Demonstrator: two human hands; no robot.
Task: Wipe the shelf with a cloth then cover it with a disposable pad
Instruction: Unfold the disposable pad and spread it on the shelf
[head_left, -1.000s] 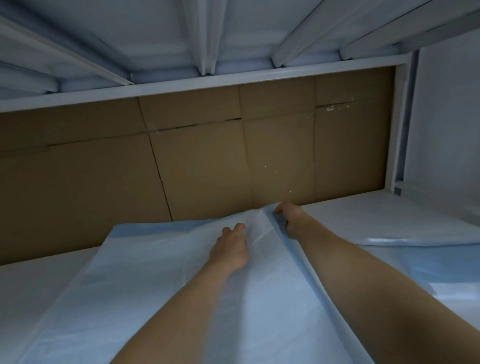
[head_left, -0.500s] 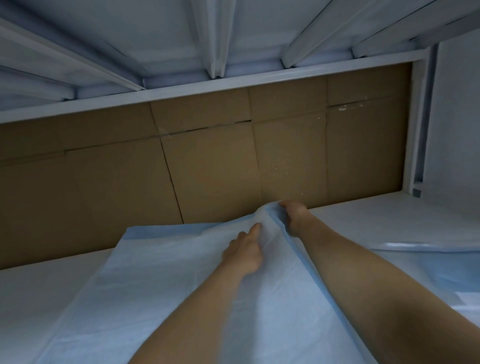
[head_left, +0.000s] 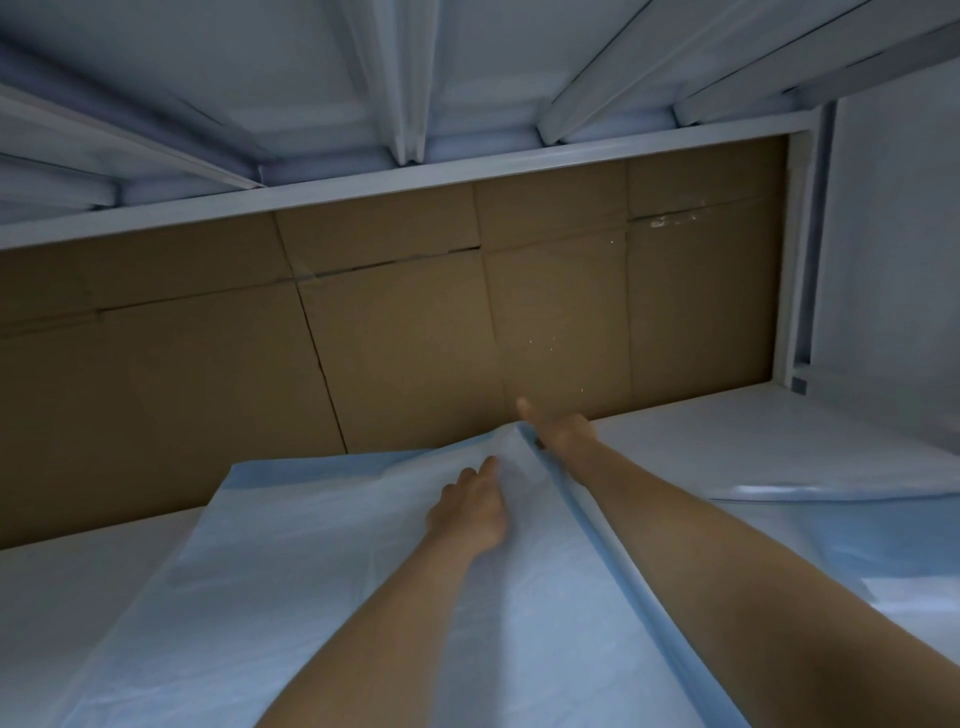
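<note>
On shelf (head_left: 78, 597): left hand (head_left: 470, 512) flat on pad (head_left: 291, 597), fingers straight; right hand (head_left: 563, 434) at pad's far corner, forefinger extended, grip unclear.

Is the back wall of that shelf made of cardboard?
Yes, brown cardboard with creases and seams fills the back, just behind the pad the hands are spreading.

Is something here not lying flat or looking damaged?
Yes. The blue pad is not flat: its far right corner, by the right hand, is lifted against the cardboard back wall. That cardboard has an open crack along its upper seam.
</note>
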